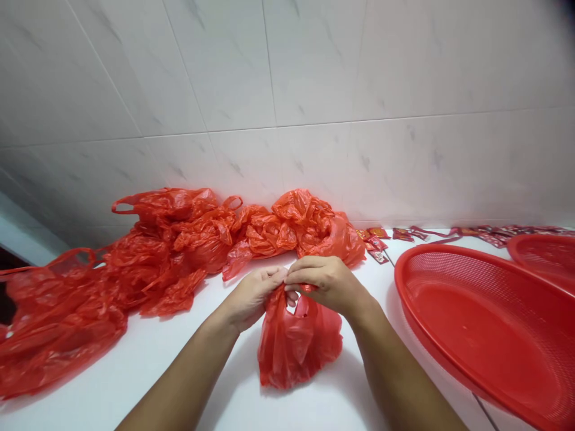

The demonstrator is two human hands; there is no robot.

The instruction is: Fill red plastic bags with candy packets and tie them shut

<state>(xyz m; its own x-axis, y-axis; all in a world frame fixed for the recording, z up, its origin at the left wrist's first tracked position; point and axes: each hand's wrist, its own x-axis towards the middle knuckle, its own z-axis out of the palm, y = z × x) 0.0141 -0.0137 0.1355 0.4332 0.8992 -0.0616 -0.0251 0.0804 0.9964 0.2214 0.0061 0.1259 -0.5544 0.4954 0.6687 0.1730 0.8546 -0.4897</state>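
A red plastic bag (300,344) hangs down between my hands, its lower part over the white tabletop. My left hand (258,293) pinches the gathered top of the bag from the left. Meeting it there, my right hand (326,281) has its fingers closed on the same bunched plastic, and a bit of red shows between them. The fingertips of both hands touch or nearly touch. Whether anything is inside the bag cannot be made out.
Crumpled red plastic bags (179,251) lie along the wall and the left side. At the right stands a large red plastic basket (467,323), with a second red basket (545,257) behind it. Small red packets (377,242) line the tiled wall (314,161).
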